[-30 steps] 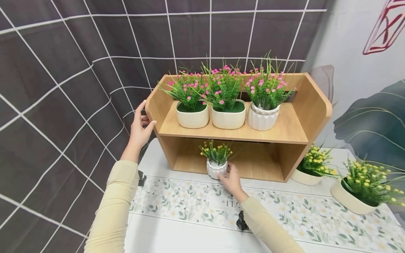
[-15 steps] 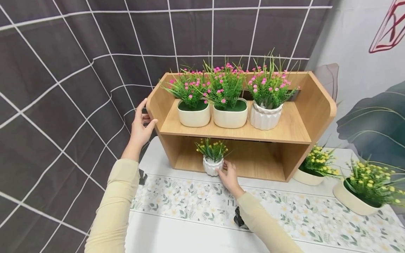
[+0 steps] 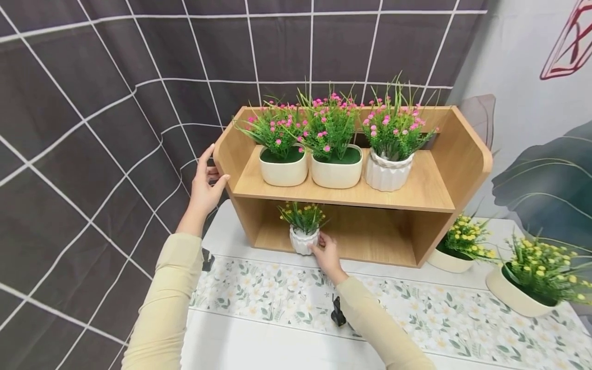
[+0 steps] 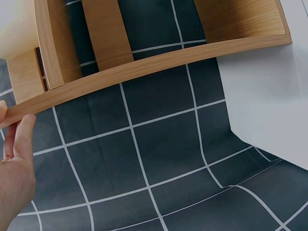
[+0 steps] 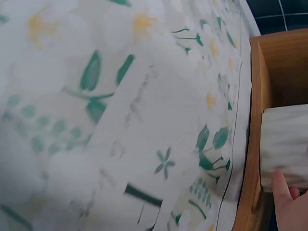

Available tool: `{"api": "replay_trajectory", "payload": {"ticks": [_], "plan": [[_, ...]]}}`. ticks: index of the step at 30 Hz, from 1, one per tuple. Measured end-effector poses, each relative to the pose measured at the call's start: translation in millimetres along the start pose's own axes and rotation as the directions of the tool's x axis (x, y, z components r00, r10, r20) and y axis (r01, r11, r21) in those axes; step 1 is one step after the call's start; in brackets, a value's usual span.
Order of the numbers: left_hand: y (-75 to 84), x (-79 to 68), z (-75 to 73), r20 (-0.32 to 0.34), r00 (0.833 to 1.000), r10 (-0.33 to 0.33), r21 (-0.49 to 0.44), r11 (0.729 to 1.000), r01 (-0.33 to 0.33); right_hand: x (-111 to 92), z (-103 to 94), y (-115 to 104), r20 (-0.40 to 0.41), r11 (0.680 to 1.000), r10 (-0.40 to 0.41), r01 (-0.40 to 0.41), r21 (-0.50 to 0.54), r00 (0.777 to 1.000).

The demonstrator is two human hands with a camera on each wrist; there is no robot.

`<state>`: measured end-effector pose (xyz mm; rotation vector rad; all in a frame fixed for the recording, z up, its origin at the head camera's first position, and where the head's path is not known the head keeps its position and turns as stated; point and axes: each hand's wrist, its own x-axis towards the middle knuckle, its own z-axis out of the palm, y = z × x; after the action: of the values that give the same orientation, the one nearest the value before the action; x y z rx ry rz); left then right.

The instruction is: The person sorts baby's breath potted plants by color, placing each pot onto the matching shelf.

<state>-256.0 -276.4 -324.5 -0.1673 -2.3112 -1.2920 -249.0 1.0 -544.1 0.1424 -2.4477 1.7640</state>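
My left hand (image 3: 205,189) grips the left side panel of a two-tier wooden shelf (image 3: 342,204), thumb on one face and fingers on the other. In the left wrist view, that hand (image 4: 17,161) shows at the panel's edge. My right hand (image 3: 328,256) holds a small potted plant (image 3: 304,240) by the right side of its white ribbed pot. Yellow flowers top this plant, which stands upright at the front left of the lower tier. The right wrist view catches the white pot (image 5: 284,147) with a fingertip against it, close behind the shelf's front edge.
On the upper tier stand pink-flowered plants in two cream oval pots (image 3: 283,172) (image 3: 336,172) and one white ribbed pot (image 3: 388,172). Right of the shelf are yellow-flowered plants in cream pots (image 3: 450,259) (image 3: 524,293). A floral cloth (image 3: 259,293) covers the table; a dark grid curtain (image 3: 69,205) hangs behind.
My right hand has slid the white-potted yellow plant leftward along the lower tier's front. My left hand has kept its grip on the shelf's side panel.
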Motion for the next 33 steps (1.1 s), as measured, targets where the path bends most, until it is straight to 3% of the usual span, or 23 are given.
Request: {"api": "replay_trajectory", "payload": {"ticks": [6,20,25,28,32,33], "plan": [[0.0,-0.6,2.2,-0.002,1.0,0.011,-0.007,1.0,-0.011,4,5.4,1,0.012,0.997,0.062,-0.063,0.035,0.998],[2.3,-0.1,-0.1,-0.009,1.0,0.016,-0.004,1.0,-0.016,12,20.8,-12,-0.004,0.991,0.103,-0.103,0.085,0.995],[4.1,0.5,0.3,-0.014,1.0,0.015,-0.008,1.0,-0.015,17,25.7,-14,0.012,0.985,0.149,-0.15,0.087,0.989],[4.6,0.2,0.8,-0.015,1.0,0.014,-0.01,1.0,-0.014,25,33.5,0,0.009,0.984,0.143,-0.143,0.108,0.99],[4.0,-1.1,0.8,-0.017,1.0,0.013,-0.005,1.0,-0.013,39,53.7,47,-0.047,0.99,0.004,0.003,0.144,0.999],[3.4,-1.3,0.8,-0.018,1.0,0.015,-0.003,1.0,-0.015,40,55.7,51,-0.048,0.989,0.001,0.006,0.15,0.999]]}}
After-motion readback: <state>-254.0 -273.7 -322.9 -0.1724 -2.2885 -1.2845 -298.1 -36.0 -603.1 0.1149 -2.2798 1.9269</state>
